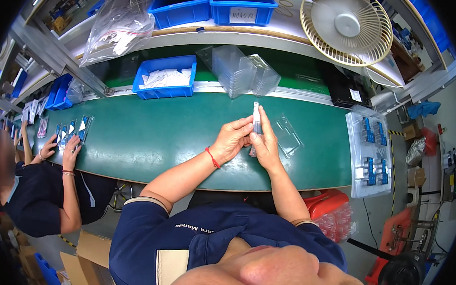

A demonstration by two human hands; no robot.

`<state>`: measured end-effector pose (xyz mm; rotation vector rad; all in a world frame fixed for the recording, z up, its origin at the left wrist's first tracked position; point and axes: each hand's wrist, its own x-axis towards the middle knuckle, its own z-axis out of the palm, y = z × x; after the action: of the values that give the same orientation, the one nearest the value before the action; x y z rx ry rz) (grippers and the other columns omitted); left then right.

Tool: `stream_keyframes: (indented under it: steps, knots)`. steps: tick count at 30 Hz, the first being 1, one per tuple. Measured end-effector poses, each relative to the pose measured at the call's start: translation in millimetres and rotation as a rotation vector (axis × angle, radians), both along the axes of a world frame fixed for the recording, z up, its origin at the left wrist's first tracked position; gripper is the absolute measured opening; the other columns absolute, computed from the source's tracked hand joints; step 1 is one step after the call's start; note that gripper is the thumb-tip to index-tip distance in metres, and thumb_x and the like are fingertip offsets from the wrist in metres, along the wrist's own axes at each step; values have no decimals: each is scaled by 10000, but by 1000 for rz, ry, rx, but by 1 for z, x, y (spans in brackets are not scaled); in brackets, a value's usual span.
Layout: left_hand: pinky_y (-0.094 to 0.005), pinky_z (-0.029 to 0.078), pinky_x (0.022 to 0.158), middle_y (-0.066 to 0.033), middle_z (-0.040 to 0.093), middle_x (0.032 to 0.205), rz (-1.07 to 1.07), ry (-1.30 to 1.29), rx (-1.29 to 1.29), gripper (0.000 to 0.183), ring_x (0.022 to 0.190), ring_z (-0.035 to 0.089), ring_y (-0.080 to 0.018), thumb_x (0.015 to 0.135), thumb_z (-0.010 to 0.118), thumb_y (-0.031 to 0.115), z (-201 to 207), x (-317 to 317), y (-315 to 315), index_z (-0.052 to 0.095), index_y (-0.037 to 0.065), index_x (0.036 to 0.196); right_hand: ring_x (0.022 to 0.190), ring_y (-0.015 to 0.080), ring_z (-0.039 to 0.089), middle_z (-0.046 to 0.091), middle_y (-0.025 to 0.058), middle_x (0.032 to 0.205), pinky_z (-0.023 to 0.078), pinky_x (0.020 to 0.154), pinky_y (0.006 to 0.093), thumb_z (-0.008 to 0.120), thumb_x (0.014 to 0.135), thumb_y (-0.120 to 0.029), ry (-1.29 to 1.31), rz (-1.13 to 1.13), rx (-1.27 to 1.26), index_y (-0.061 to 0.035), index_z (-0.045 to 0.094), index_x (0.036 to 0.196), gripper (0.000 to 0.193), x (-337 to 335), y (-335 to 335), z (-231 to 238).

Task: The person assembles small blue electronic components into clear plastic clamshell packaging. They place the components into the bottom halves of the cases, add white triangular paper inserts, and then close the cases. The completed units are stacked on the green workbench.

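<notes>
Near the middle of the green table, my left hand point(232, 138) and my right hand point(266, 145) are both closed around a slim clear plastic package point(256, 126) with a white strip at its top. It is held upright between the fingers, seen edge-on, and its contents are mostly hidden. Just right of my right hand, an open clear plastic blister shell point(289, 137) lies on the tabletop. Beyond my hands, stacked clear blister shells point(233, 72) lean at the table's back edge.
A blue bin point(163, 92) of white paper pieces stands at the back left. On the right edge, a white tray point(357, 188) holds several blue parts. A fan point(347, 24) and blue bins sit on the shelf above. At left, a co-worker's hands touch packages point(72, 128).
</notes>
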<state>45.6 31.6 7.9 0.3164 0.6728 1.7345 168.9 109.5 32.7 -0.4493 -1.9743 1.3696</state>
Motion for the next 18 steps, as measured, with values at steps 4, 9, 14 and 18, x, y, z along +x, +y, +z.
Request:
stream_keyframes:
  steps: [4, 9, 14, 18]
  knots:
    - [-357, 563, 863, -99, 647, 1130, -14, 4, -3, 341, 989, 642, -201, 921, 623, 90, 0, -2, 1, 580, 7, 1249, 1296, 360, 455, 429, 264, 1409, 373, 1048, 391, 560, 907, -378, -5, 7, -43, 15, 303, 1462, 727, 0, 0, -1]
    - [-338, 573, 755, -93, 661, 1076, -18, 34, -2, 350, 922, 653, -188, 922, 629, 114, -3, 0, 0, 580, 21, 1255, 1291, 351, 465, 436, 265, 1404, 379, 1044, 391, 509, 933, -398, -7, 3, -36, 7, 283, 1473, 712, 1, -1, -6]
    - [-232, 482, 498, -36, 652, 941, 41, 133, -44, 304, 649, 622, -119, 904, 659, 115, 1, 2, -1, 633, 50, 1200, 1213, 324, 507, 457, 254, 1378, 420, 976, 371, 458, 957, -433, 5, 36, -105, -24, 257, 1492, 703, 0, -6, -2]
    - [-240, 493, 496, -40, 651, 935, 136, 263, -38, 289, 654, 617, -122, 891, 675, 104, 11, 5, 0, 647, 13, 1163, 946, 264, 639, 490, 214, 1345, 529, 741, 311, 514, 930, -477, -44, -21, 68, -61, 265, 1497, 746, 1, 4, -21]
